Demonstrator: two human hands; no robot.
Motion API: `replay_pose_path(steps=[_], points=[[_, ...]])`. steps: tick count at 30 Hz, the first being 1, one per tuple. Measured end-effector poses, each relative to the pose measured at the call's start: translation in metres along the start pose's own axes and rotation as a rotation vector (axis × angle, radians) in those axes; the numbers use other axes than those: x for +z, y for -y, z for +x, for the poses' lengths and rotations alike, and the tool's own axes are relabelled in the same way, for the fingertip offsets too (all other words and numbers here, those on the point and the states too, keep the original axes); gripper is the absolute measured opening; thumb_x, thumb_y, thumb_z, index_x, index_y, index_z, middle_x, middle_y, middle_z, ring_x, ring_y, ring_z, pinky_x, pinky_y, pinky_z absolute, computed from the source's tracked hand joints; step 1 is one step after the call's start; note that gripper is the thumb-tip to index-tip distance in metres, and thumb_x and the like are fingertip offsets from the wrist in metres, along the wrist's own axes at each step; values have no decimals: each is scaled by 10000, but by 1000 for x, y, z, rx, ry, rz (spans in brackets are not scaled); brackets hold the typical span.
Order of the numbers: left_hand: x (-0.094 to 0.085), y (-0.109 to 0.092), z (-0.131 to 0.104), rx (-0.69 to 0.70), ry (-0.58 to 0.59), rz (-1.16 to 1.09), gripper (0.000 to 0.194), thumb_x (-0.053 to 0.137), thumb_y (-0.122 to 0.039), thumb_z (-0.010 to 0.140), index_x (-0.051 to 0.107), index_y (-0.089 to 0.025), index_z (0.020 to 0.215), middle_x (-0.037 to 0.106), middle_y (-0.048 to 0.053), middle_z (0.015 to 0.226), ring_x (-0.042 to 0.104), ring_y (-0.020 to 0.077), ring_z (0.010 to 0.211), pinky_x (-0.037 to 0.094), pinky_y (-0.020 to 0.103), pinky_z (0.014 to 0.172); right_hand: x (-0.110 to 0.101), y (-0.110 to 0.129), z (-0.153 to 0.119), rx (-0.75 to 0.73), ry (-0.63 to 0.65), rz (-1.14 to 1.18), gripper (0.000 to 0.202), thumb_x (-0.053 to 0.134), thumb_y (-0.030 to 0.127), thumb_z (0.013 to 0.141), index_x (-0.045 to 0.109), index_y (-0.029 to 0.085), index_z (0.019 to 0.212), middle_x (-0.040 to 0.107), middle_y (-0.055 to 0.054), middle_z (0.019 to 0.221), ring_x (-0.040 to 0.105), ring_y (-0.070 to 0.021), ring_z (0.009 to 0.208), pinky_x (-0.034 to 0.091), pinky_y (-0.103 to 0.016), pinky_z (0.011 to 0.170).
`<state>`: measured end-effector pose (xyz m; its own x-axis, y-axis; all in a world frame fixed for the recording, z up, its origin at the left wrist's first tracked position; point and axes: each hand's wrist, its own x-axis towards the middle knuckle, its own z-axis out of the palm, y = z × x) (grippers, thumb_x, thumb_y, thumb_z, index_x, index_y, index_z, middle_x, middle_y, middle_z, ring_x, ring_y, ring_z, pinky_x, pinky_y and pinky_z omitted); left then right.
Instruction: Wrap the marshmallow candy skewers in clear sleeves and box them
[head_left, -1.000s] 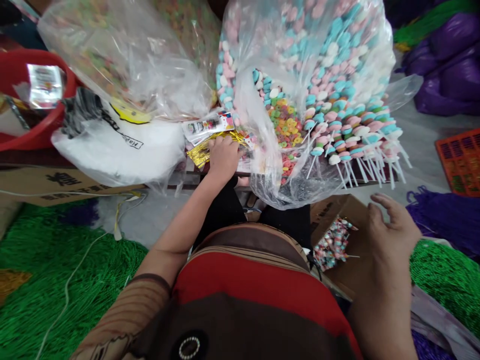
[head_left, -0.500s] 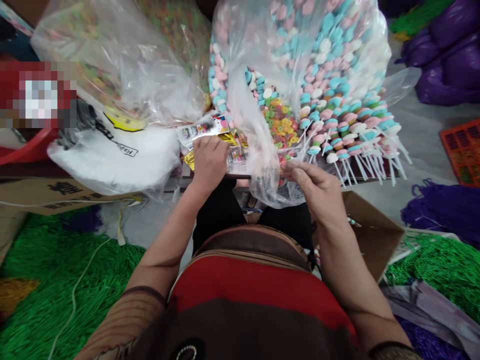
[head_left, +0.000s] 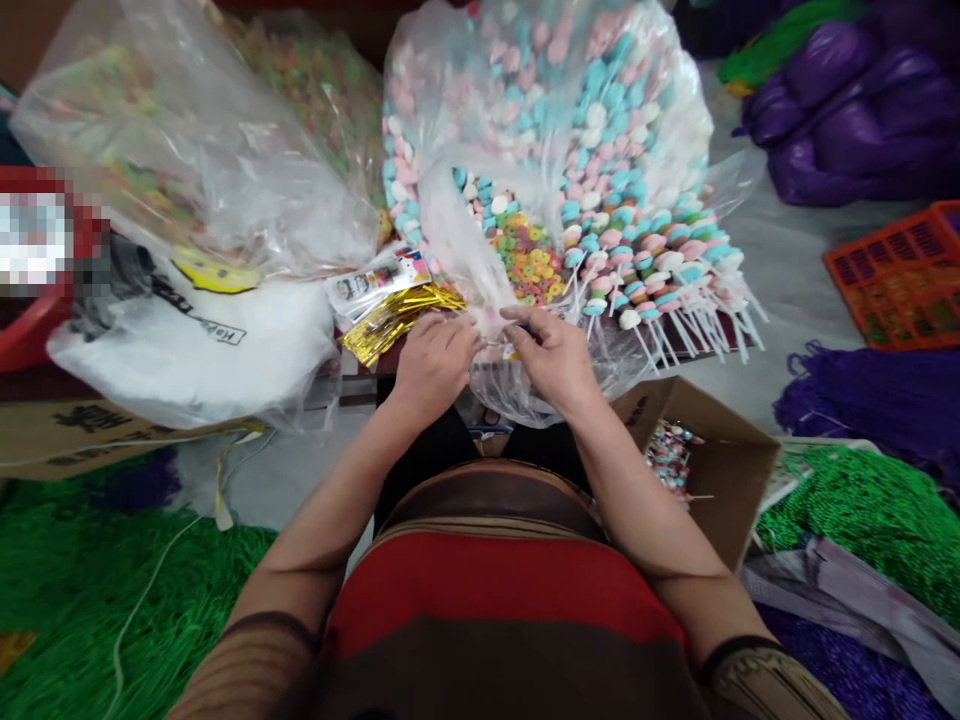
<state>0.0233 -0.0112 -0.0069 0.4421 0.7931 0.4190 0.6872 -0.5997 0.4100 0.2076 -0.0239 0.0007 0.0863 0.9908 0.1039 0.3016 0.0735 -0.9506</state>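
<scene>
Right hand (head_left: 553,355): in from lower right, by the cardboard box (head_left: 739,455), now mid-frame, fingers narrow; any grip, can't tell.
Left hand (head_left: 435,362): off the gold twist ties (head_left: 397,318), just below them, fingers bunched; hold hidden.
Clear plastic bag (head_left: 517,395): centre, beside the right hand.
Upshot: looks like two-handed work now.

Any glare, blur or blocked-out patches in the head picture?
Head view: pixelation covers part of the red tub; purple bags glint; green strands at lower left look smeared; same view, detail between left hand and right hand is too soft to identify.
</scene>
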Motion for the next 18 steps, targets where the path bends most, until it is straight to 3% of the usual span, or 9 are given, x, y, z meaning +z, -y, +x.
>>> replay_pose_path(steps=[2,5,7,9,13,15,18], points=[[1,-3,1,-135,-4,-141,231,570,-366,976,669,-183,1076,772,118,1089,708,226,948,508,385,930,-3,-3,-2,-8,-60,40,153,696,318,868,804,250,951,811,-29,971,735,-227,948,567,-423,966],[1,-4,4,-362,82,-541,421,672,-483,883,635,-196,1189,726,37,923,642,163,750,511,302,745,-9,-5,-6,-36,-120,124,131,706,347,865,801,263,896,806,-21,943,741,-216,932,576,-391,924],[1,-3,7,-473,171,-799,409,713,-546,821,669,-196,1028,672,0,810,588,139,697,485,271,686,-14,-6,-8,-37,-141,157,145,722,385,859,798,266,891,802,-23,952,739,-216,952,573,-385,932],[0,-3,9,-548,200,-920,396,742,-570,777,654,-189,839,639,-9,751,554,136,697,464,269,681,-21,-8,-9,-12,-107,202,205,755,422,836,797,266,962,800,-28,1005,729,-214,988,565,-384,954],[-3,-7,12,-530,170,-833,390,698,-569,811,607,-194,749,578,-25,696,488,131,678,404,274,672,-29,-16,-11,61,-6,318,466,850,465,738,762,272,1153,784,-30,1122,707,-199,981,573,-365,911],[-4,-11,14,-460,176,-735,400,634,-572,867,570,-204,724,534,-29,675,463,135,670,375,280,658,-29,-19,-13,97,-51,357,419,865,492,710,785,253,1045,789,-23,1027,695,-180,884,578,-330,819],[-5,-17,15,-374,174,-622,488,507,-617,942,455,-220,663,450,-30,632,423,142,636,332,293,621,-27,-22,-16,179,-136,382,359,835,549,730,770,213,839,721,10,726,607,-134,629,528,-273,607]])
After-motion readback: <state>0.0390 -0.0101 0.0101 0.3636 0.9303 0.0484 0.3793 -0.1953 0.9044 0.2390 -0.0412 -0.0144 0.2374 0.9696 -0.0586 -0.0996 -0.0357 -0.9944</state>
